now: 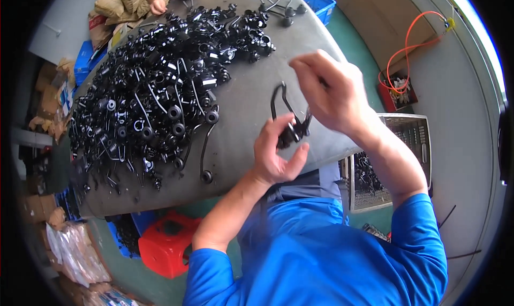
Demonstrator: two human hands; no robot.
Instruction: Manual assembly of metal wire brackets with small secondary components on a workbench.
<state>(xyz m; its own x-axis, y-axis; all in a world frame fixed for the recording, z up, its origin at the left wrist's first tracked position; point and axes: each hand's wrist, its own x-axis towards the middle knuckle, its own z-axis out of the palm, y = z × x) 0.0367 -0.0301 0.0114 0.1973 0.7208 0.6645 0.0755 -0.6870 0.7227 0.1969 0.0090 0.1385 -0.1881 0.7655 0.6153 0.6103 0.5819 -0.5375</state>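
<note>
Blk part (289,137) w/ bent blk wire loop (275,101) up in the air, in front of torso, seen over near edge of counter. Loop points away from the person, toward far side.

L hand (274,155): holds the part betw. thumb & fingers, palm up-ish, grip narrow.
R hand (334,94): just beyond & to R of part, fingers curled, some blur. Dark spot inside the curl; can't tell if it holds anything.

Counter (249,92): grey top, big heap of blk parts (160,76) over its L & middle, w/ bent rods, round ends, shiny rings mixed in. A few rods lie at heap's R edge, nr. L forearm. Sep. small group of rods w/ round ends (287,21) at far R end.

Far end, top: co-worker's hand (157,6) by the heap.

Around: blue bin (320,5) past far R corner; grey crate (415,122) R of person, blk parts in it; orange hose (408,50) on R wall; red stool (160,255) lower L, beside counter; sacks (110,5) upper L.
</note>
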